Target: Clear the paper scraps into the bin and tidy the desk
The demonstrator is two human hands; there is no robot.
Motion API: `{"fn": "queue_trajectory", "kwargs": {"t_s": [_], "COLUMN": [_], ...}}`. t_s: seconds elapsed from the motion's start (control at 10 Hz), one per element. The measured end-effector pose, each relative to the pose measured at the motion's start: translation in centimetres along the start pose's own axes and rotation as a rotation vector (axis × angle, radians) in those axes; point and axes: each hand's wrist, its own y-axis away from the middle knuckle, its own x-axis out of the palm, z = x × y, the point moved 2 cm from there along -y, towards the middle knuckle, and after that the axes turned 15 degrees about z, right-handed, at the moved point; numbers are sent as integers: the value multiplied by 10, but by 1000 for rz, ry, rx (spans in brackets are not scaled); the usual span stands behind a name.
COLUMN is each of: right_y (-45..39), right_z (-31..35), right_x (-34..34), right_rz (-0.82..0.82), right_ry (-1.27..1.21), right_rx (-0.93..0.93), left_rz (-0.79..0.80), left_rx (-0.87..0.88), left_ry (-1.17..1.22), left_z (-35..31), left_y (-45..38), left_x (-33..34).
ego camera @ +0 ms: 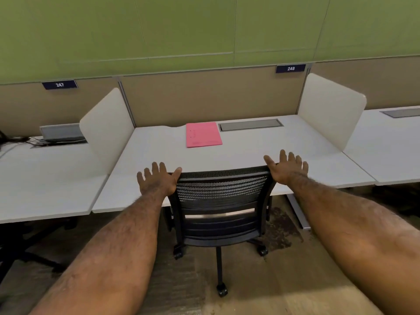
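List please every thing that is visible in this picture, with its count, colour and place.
desk: one, white, centre
folder: one, pink, flat at the back of the desk
cable hatch: one, grey, right of the folder
office chair: one, black mesh, pushed up to the desk
side screens: two, white, at the desk's sides
number plates: two, dark blue, 247 and 248
wall: green, behind
left hand: open, at the chair back's left corner
right hand: open, at its right corner
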Motion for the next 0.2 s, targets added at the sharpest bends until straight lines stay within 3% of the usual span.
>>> {"fn": "queue_trajectory", "kwargs": {"t_s": [0.2], "right_y": [28], "right_z": [25], "right_x": [5], "right_rz": [-84], "right_ry": [173], "right_rx": [-257], "left_rz": [-78], "left_rx": [180], "left_ry": [32], "left_z": [-7], "left_y": [25], "left_x": [-9]}}
